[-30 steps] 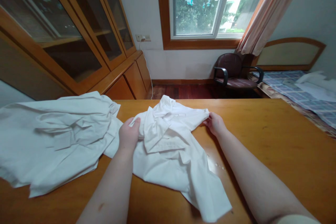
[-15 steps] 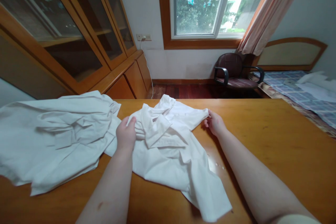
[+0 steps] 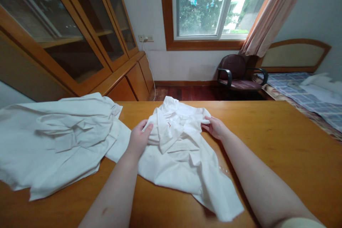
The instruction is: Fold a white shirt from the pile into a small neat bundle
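Observation:
A crumpled white shirt (image 3: pixel 181 156) lies on the wooden table in front of me, with what looks like a sleeve stretching toward the lower right. My left hand (image 3: pixel 140 135) is closed on gathered fabric at the shirt's left side, thumb on top. At the upper right, my right hand (image 3: pixel 215 127) pinches an edge of the same shirt between thumb and fingers. More rumpled white cloth (image 3: pixel 88 164) spreads over the table's left side and reaches under my left forearm. Whether it joins the shirt I cannot tell.
The wooden table (image 3: pixel 280 142) extends to the right. Behind it stand a glass-door cabinet (image 3: pixel 80 32) at left, a dark armchair (image 3: pixel 237 73) and a bed (image 3: pixel 301 85) at right. A window (image 3: pixel 203 7) and a pink curtain (image 3: pixel 275 17) are at the back.
My left hand has moved right with its handful of fabric. My right hand has come slightly inward and down, so the stretched corner is now slacker. The shirt's lower part has shifted right.

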`<act>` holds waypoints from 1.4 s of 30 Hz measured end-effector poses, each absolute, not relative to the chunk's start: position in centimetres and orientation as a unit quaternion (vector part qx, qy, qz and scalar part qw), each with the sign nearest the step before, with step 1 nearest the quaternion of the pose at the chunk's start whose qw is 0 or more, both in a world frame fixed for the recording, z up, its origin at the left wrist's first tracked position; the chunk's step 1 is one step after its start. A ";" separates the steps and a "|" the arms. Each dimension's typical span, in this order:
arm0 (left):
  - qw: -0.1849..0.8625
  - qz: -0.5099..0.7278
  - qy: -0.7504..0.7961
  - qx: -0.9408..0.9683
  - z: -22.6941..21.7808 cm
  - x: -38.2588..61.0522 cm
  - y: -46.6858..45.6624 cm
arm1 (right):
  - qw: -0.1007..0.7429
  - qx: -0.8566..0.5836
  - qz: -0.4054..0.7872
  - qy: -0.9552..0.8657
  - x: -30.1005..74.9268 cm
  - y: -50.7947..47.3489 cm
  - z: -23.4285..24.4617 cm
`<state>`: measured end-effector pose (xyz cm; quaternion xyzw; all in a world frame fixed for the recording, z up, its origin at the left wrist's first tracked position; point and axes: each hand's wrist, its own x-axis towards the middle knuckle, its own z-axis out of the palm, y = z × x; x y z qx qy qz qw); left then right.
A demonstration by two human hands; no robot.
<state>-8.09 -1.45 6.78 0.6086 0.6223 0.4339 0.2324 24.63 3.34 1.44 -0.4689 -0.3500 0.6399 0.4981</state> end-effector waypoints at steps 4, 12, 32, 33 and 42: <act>0.254 0.398 0.532 0.703 6.8 -7.2 -1.9 | 0.507 -0.407 0.625 -0.432 24.0 3.2 2.2; 0.287 0.124 0.395 0.864 6.8 -4.6 -3.3 | 0.484 -0.375 0.558 -0.560 22.5 1.9 2.1; 0.100 0.359 0.597 0.710 5.9 -7.1 -1.4 | 0.468 -0.429 0.475 -0.610 21.8 1.5 1.5; 0.114 0.323 0.607 0.717 5.5 -7.3 -1.0 | 0.482 -0.424 0.492 -0.588 22.0 1.5 1.7; 0.228 0.169 0.593 0.753 5.3 -7.1 -0.4 | 0.532 -0.357 0.640 -0.424 23.1 1.5 2.7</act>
